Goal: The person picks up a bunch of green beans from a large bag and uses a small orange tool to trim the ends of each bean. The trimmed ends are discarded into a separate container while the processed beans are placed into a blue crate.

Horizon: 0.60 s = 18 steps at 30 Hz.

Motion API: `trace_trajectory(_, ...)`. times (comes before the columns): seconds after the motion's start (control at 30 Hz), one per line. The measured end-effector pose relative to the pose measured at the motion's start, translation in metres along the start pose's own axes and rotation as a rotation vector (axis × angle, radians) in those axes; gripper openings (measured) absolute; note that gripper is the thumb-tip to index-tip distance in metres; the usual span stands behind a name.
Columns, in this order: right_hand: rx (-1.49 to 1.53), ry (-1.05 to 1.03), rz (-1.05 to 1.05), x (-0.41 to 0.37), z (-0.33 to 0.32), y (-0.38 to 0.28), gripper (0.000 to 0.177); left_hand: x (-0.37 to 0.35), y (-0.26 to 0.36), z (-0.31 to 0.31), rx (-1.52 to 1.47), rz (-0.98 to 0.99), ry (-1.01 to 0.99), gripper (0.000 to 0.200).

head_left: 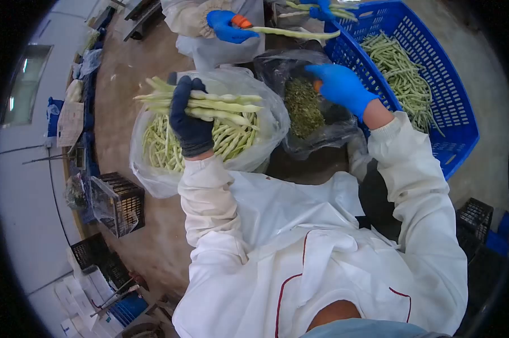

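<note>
My left hand (190,117), in a dark glove, is closed around a bunch of long pale green beans (226,105). It is above a clear plastic bag (272,110) filled with more beans. My right hand (344,89), in a blue glove, is over a dark plastic bag (322,138) with small green scraps (303,107) inside. Its index finger points left, apart from the thumb, where a small orange piece (317,85) shows. No bean is visible in this hand.
A blue crate (434,67) of beans stands at the upper right. Across from me, a co-worker's blue-gloved hand (232,27) holds one long bean (297,34); another gloved hand (322,10) is beside the crate. A black crate (122,203) sits at the left.
</note>
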State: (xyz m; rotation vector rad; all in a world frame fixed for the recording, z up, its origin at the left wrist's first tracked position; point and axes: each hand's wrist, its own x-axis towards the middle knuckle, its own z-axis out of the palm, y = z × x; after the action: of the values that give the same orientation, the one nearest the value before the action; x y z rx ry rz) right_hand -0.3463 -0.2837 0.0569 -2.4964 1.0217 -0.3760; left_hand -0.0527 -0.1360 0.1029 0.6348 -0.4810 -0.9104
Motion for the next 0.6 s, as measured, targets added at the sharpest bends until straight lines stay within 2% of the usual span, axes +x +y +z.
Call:
trace_trajectory(0.1,0.587,-0.021,-0.157,0.001,-0.012,-0.044,0.038,-0.005,-0.022,0.017,0.067,-0.055,0.005,0.047)
trace_trajectory(0.13,0.564,-0.022,-0.220,0.001,-0.008,-0.051,0.037,-0.005,-0.029,0.018,0.096,-0.074,-0.054,0.043)
trace_trajectory(0.2,0.520,-0.022,-0.347,0.000,0.003,-0.059,0.033,-0.012,-0.038,0.026,0.115,-0.108,-0.031,0.043)
trace_trajectory(0.3,0.288,-0.015,-0.360,-0.001,0.002,-0.064,0.025,-0.016,-0.042,0.040,0.110,-0.108,0.012,0.045)
trace_trajectory(0.4,0.027,0.179,-0.526,-0.002,0.003,-0.068,0.013,-0.014,-0.042,0.040,0.184,-0.077,0.028,0.044)
trace_trajectory(0.47,-0.128,0.128,-0.663,-0.005,0.002,-0.070,0.008,-0.014,-0.044,0.040,0.269,-0.058,0.028,0.042)
trace_trajectory(0.5,-0.206,0.102,-0.727,-0.008,0.002,-0.071,0.007,-0.016,-0.046,0.041,0.404,-0.060,0.006,0.040)
trace_trajectory(0.57,-0.220,0.016,-0.835,-0.014,0.008,-0.083,0.008,-0.018,-0.049,0.043,0.676,-0.054,-0.040,0.037)
trace_trajectory(0.6,-0.227,-0.028,-0.890,-0.015,0.009,-0.086,0.009,-0.020,-0.053,0.045,0.687,-0.091,-0.022,0.030)
